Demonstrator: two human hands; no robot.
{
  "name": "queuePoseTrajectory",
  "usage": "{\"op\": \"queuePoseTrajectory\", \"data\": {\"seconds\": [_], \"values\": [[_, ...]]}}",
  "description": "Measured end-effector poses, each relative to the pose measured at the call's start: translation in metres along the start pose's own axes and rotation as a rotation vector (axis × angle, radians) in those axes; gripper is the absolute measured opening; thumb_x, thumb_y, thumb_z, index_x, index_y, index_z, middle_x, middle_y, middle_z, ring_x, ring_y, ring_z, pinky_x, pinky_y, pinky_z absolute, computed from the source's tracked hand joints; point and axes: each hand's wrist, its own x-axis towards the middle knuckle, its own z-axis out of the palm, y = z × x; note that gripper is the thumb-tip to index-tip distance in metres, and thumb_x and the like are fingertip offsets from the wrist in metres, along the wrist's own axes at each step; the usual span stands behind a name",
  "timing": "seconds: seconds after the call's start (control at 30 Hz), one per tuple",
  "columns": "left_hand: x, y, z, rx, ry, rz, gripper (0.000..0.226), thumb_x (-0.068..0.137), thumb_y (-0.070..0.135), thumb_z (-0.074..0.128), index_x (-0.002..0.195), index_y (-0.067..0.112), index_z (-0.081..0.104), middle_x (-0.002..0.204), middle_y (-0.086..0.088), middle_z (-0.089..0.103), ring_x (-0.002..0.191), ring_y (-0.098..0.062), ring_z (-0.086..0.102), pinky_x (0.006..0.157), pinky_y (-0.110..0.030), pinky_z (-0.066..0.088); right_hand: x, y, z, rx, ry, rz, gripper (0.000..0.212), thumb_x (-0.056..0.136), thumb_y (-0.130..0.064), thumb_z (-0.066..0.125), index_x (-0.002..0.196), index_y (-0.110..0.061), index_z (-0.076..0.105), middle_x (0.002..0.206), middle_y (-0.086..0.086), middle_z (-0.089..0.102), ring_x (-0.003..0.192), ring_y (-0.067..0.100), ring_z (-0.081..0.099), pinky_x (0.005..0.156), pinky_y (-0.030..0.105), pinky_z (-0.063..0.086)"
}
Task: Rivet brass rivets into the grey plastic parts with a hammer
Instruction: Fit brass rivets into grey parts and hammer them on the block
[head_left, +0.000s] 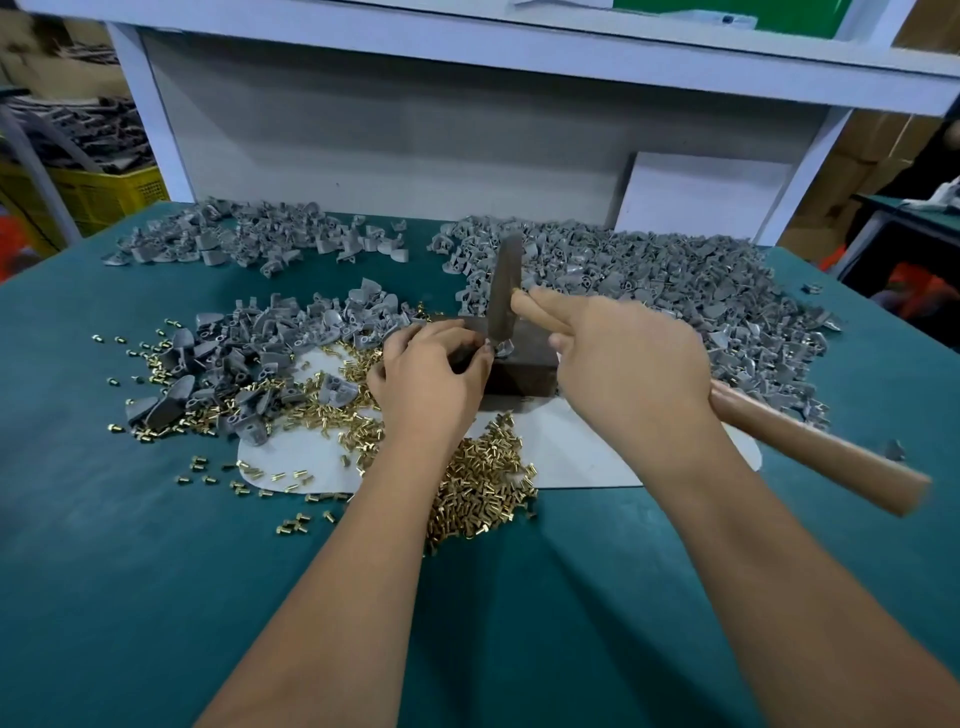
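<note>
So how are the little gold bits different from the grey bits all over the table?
The brass rivets are shiny gold, tiny and pin-shaped; the grey plastic parts are dull grey, bigger and curved like little shells. The rivets lie near the person, around the left hand; the biggest grey heap lies farther back, behind the right hand holding the hammer. Both lie loose in heaps on the green table.
</note>
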Motion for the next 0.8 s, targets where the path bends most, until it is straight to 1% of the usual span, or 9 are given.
{"op": "queuePoseTrajectory", "data": {"seconds": [0.07,0.13,0.17,0.27,0.37,0.43,0.53,0.7,0.8], "values": [[0.000,0.000,0.000,-0.012,0.005,0.005,0.016,0.091,0.045,0.062,0.101,0.039,0.071,0.132,0.025,0.056,0.134,-0.014,0.027,0.095,-0.036,0.014,0.003,-0.002,-0.003,0.013,0.086,0.050,0.055,0.093,-0.024,0.052,0.136,-0.054,0.036,0.094,-0.003,0.070,0.077,0.025,0.064,0.046,0.025,0.025],[-0.001,-0.001,0.002,-0.025,0.017,-0.001,0.013,0.090,0.045,0.063,0.097,0.040,0.072,0.130,0.026,0.057,0.134,-0.014,0.028,0.098,-0.038,0.014,-0.002,-0.003,-0.005,0.000,0.194,0.090,0.056,0.092,-0.023,0.055,0.135,-0.054,0.038,0.089,-0.004,0.072,0.073,0.025,0.067,0.043,0.021,0.020],[-0.001,0.000,0.002,-0.029,0.023,-0.009,0.012,0.090,0.045,0.063,0.096,0.041,0.072,0.129,0.026,0.057,0.134,-0.013,0.028,0.098,-0.037,0.014,-0.005,-0.003,-0.003,-0.007,0.187,0.075,0.056,0.092,-0.023,0.055,0.135,-0.055,0.038,0.088,-0.004,0.072,0.072,0.025,0.067,0.043,0.022,0.020],[-0.001,0.001,0.001,-0.018,0.024,-0.007,0.011,0.089,0.044,0.064,0.095,0.041,0.072,0.129,0.026,0.058,0.133,-0.013,0.029,0.088,-0.030,0.009,-0.010,0.003,0.006,0.025,0.034,0.037,0.053,0.095,-0.027,0.049,0.135,-0.057,0.032,0.094,-0.002,0.070,0.074,0.025,0.062,0.049,0.028,0.026],[-0.001,0.001,0.000,-0.015,0.026,-0.012,0.011,0.090,0.045,0.063,0.095,0.041,0.072,0.128,0.027,0.058,0.133,-0.012,0.029,0.087,-0.030,0.008,-0.007,0.003,0.002,0.065,0.127,0.093,0.051,0.096,-0.029,0.051,0.136,-0.056,0.033,0.089,-0.002,0.071,0.071,0.025,0.064,0.045,0.024,0.025],[-0.001,0.001,0.001,-0.016,0.020,-0.010,0.011,0.090,0.045,0.063,0.095,0.040,0.072,0.128,0.027,0.058,0.133,-0.012,0.028,0.088,-0.030,0.008,-0.011,-0.001,0.003,0.017,0.189,0.081,0.055,0.094,-0.029,0.054,0.136,-0.057,0.032,0.079,-0.002,0.070,0.063,0.025,0.063,0.043,0.019,0.014],[-0.001,0.001,0.001,-0.026,0.019,-0.012,0.010,0.089,0.044,0.064,0.094,0.040,0.072,0.128,0.026,0.058,0.133,-0.013,0.029,0.089,-0.031,0.009,-0.016,-0.001,0.009,-0.032,0.126,0.016,0.056,0.093,-0.028,0.054,0.135,-0.058,0.033,0.080,-0.002,0.069,0.061,0.025,0.059,0.044,0.018,0.011],[-0.001,0.001,0.001,-0.030,0.029,-0.014,0.011,0.089,0.045,0.065,0.094,0.040,0.073,0.128,0.025,0.059,0.133,-0.014,0.030,0.097,-0.036,0.013,-0.016,-0.001,0.005,0.016,0.188,0.082,0.053,0.094,-0.029,0.051,0.137,-0.055,0.032,0.079,-0.002,0.069,0.056,0.023,0.054,0.043,0.018,0.012],[-0.001,0.002,0.000,-0.035,0.030,-0.010,0.013,0.089,0.045,0.064,0.096,0.039,0.073,0.128,0.025,0.059,0.133,-0.014,0.031,0.098,-0.037,0.014,-0.017,-0.001,0.008,-0.003,0.107,0.017,0.055,0.095,-0.027,0.051,0.136,-0.058,0.031,0.087,-0.003,0.070,0.061,0.018,0.052,0.043,0.022,0.014]]}}
